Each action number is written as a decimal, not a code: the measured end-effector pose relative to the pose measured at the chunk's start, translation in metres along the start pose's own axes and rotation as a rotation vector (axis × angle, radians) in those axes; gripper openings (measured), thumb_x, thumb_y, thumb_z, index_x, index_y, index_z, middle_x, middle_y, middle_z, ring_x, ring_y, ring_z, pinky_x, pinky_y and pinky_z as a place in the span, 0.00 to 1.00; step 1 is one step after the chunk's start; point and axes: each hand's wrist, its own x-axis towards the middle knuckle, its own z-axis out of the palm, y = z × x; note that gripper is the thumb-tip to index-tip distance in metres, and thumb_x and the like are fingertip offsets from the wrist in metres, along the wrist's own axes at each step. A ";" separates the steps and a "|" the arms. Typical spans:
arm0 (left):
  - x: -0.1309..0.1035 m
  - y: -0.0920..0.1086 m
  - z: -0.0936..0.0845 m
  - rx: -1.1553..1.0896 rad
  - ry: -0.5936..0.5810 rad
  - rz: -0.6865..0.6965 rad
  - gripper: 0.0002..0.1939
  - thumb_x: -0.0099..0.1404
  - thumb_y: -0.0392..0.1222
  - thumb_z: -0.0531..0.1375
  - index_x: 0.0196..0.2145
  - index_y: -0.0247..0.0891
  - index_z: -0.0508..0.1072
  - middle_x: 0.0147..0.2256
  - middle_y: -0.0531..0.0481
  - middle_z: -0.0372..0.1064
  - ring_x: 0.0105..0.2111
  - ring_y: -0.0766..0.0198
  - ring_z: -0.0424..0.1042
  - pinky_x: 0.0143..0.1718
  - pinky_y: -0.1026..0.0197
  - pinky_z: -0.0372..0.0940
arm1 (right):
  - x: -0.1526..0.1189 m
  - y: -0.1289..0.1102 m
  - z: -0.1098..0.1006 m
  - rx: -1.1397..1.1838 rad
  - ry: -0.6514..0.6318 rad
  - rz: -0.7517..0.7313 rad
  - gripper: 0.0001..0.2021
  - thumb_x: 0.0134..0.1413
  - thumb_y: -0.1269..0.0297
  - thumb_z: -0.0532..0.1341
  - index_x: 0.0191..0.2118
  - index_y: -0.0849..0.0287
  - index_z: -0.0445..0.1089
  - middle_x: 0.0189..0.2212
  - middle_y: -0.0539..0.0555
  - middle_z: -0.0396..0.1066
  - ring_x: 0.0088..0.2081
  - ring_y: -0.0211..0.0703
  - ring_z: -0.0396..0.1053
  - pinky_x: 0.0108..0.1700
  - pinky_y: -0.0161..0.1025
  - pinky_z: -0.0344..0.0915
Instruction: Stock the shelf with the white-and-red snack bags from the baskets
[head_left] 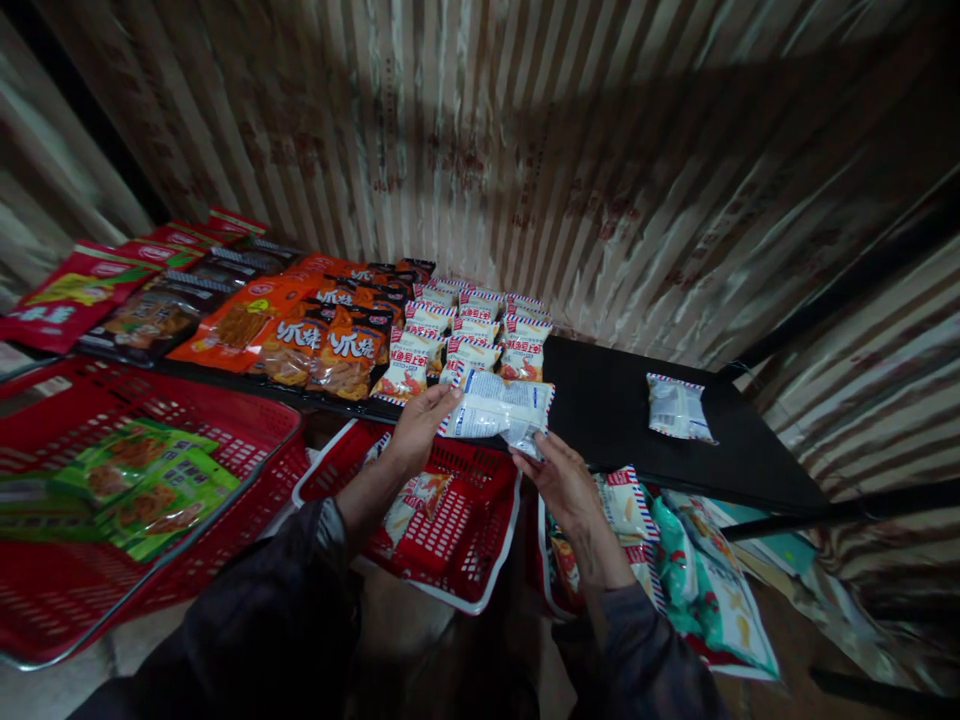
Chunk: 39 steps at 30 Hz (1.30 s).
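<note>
Between my two hands is a white snack bag point(499, 405), its printed back side turned up, just in front of the shelf edge. My left hand point(424, 425) pinches its left end. At its lower right corner, the fingers of my right hand point(555, 475) are closed on the same bag. Just behind it, rows of matching white snack bags with red lettering point(472, 345) lie on the black shelf point(592, 405). Below my hands, a red basket point(480, 510) with a white rim holds a few more of these bags.
Orange snack bags point(349, 350), dark bags point(161, 305) and red bags point(75, 295) fill the shelf's left. One white bag point(679, 408) lies alone at right. A large red basket point(262, 440) holds green packets point(172, 490). Teal bags point(720, 590) sit low at right, beneath the shelf.
</note>
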 end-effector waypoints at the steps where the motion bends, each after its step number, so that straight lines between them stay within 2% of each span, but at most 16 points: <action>1: 0.001 0.002 0.000 -0.019 0.020 0.000 0.20 0.42 0.50 0.74 0.29 0.34 0.76 0.25 0.54 0.74 0.25 0.68 0.69 0.30 0.65 0.63 | -0.001 0.002 0.000 -0.015 -0.010 0.011 0.17 0.32 0.63 0.77 0.33 0.59 0.77 0.33 0.52 0.80 0.31 0.43 0.78 0.35 0.36 0.77; 3: 0.001 0.006 -0.001 -0.072 0.033 -0.002 0.20 0.41 0.48 0.75 0.28 0.34 0.77 0.25 0.55 0.73 0.25 0.69 0.69 0.31 0.65 0.62 | -0.002 0.006 0.001 -0.025 -0.014 0.018 0.17 0.33 0.64 0.77 0.34 0.60 0.77 0.33 0.53 0.80 0.30 0.44 0.78 0.35 0.38 0.77; 7: -0.002 0.012 0.001 -0.168 0.009 0.023 0.20 0.44 0.45 0.74 0.34 0.34 0.79 0.33 0.50 0.77 0.34 0.65 0.72 0.40 0.63 0.64 | -0.006 0.020 0.008 0.022 0.036 -0.005 0.18 0.33 0.64 0.76 0.35 0.59 0.76 0.34 0.53 0.80 0.35 0.46 0.79 0.40 0.41 0.77; 10: -0.004 0.012 0.002 -0.189 -0.027 0.027 0.18 0.46 0.42 0.73 0.35 0.34 0.79 0.34 0.49 0.77 0.36 0.64 0.73 0.41 0.62 0.65 | -0.011 0.030 0.013 0.064 0.064 -0.001 0.18 0.30 0.66 0.77 0.32 0.58 0.75 0.33 0.52 0.80 0.37 0.47 0.79 0.41 0.41 0.77; 13: -0.005 0.010 0.004 -0.231 -0.035 0.040 0.16 0.45 0.40 0.72 0.34 0.34 0.79 0.33 0.49 0.77 0.35 0.65 0.73 0.41 0.62 0.65 | -0.017 0.035 0.018 0.095 0.069 0.026 0.17 0.29 0.66 0.78 0.28 0.57 0.72 0.32 0.50 0.80 0.37 0.46 0.79 0.40 0.39 0.77; 17: -0.005 0.008 0.007 -0.260 -0.029 0.061 0.15 0.45 0.42 0.73 0.30 0.32 0.78 0.30 0.48 0.77 0.33 0.64 0.74 0.40 0.62 0.66 | -0.025 0.038 0.022 0.081 0.041 0.094 0.21 0.27 0.64 0.78 0.32 0.57 0.74 0.34 0.50 0.80 0.36 0.46 0.79 0.37 0.37 0.76; 23: -0.004 0.008 0.008 -0.228 0.041 0.073 0.12 0.49 0.43 0.71 0.27 0.31 0.76 0.28 0.47 0.76 0.32 0.63 0.74 0.39 0.61 0.67 | -0.030 0.043 0.025 -0.040 -0.017 0.151 0.24 0.25 0.57 0.79 0.33 0.59 0.74 0.27 0.49 0.78 0.31 0.45 0.79 0.31 0.35 0.76; 28: -0.004 0.012 0.009 -0.181 0.032 0.065 0.13 0.50 0.45 0.70 0.27 0.31 0.76 0.26 0.48 0.76 0.29 0.63 0.73 0.35 0.62 0.66 | -0.031 0.054 0.026 -0.118 -0.016 0.177 0.23 0.24 0.55 0.78 0.30 0.59 0.73 0.21 0.45 0.74 0.25 0.41 0.77 0.27 0.33 0.74; 35: -0.005 0.018 0.011 -0.122 0.015 0.048 0.19 0.47 0.52 0.71 0.26 0.32 0.75 0.23 0.49 0.74 0.28 0.60 0.73 0.30 0.62 0.64 | -0.032 0.070 0.027 -0.124 -0.051 0.211 0.22 0.26 0.54 0.78 0.27 0.60 0.72 0.20 0.45 0.72 0.25 0.39 0.75 0.28 0.33 0.74; 39: -0.005 0.018 0.009 -0.118 0.011 0.049 0.19 0.47 0.53 0.71 0.25 0.33 0.75 0.23 0.49 0.74 0.29 0.59 0.74 0.31 0.61 0.64 | -0.032 0.074 0.027 -0.147 -0.044 0.227 0.21 0.27 0.54 0.77 0.27 0.61 0.72 0.20 0.47 0.73 0.25 0.40 0.75 0.29 0.35 0.74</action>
